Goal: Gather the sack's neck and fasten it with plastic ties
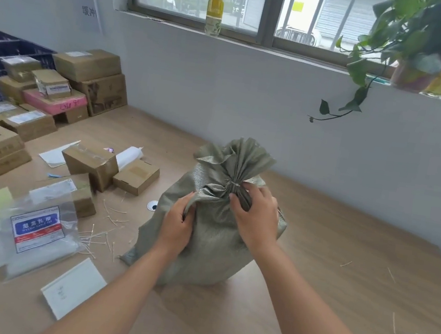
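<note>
While both hands work: the neck is already cinched.
Sack [212, 238]: upright on the wooden table [340, 266], grey-green woven plastic, bulging.
Neck [237, 169]: pleated, vertical, ringed by a pale plastic tie [235, 184].
Right hand [256, 216]: nearer, just below the tie, fingers pinching gathered cloth.
Left hand [178, 223]: clamped on the sack's shoulder fold (steadying, I judge).
</note>
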